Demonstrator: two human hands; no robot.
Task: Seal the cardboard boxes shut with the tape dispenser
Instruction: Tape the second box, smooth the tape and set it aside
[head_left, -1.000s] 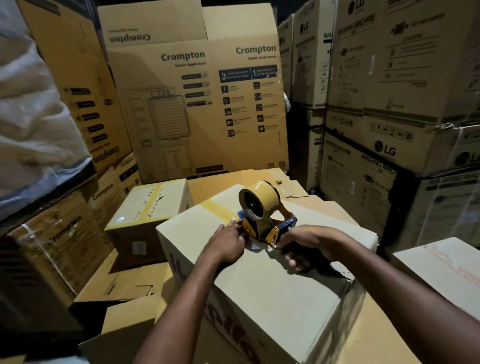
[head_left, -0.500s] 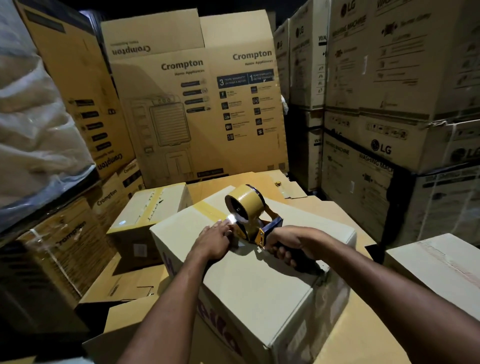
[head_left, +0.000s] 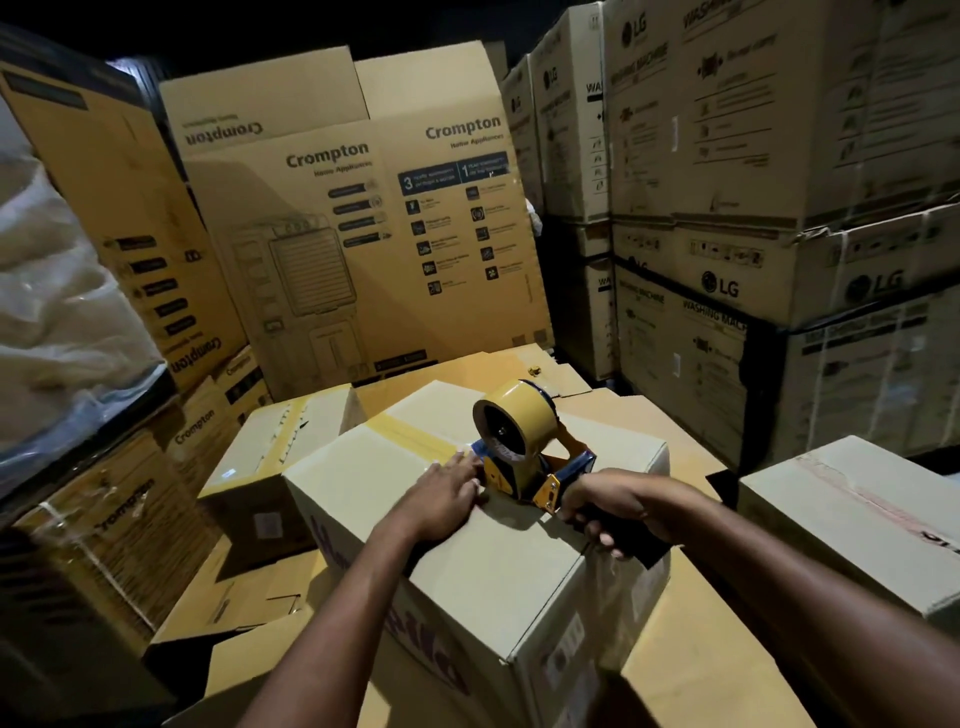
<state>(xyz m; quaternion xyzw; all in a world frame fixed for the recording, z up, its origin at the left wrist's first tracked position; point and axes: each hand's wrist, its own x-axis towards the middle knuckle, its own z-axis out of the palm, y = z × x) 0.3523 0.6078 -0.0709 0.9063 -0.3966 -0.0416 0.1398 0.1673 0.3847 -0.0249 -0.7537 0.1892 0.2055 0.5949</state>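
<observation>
Cardboard box (head_left: 493, 566) sits nearest us, its flaps down. On its top our left hand (head_left: 447, 493) lies flat, fingers straight and close together, pressing just beside the tape dispenser (head_left: 524, 447). Our right hand (head_left: 623, 506) curls its fingers round the dispenser's dark handle. A yellow tape strip (head_left: 410, 431) runs from there to the far edge. Farther left we see a smaller taped box (head_left: 280, 441); a Crompton carton (head_left: 363, 234) and LG cartons (head_left: 779, 260) stand behind.

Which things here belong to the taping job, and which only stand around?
In the job: tape dispenser, gripped by the right hand; middle box, its top pressed by the left hand.
Standing around: small taped box at left; tall Crompton carton; LG cartons; box at right.
</observation>
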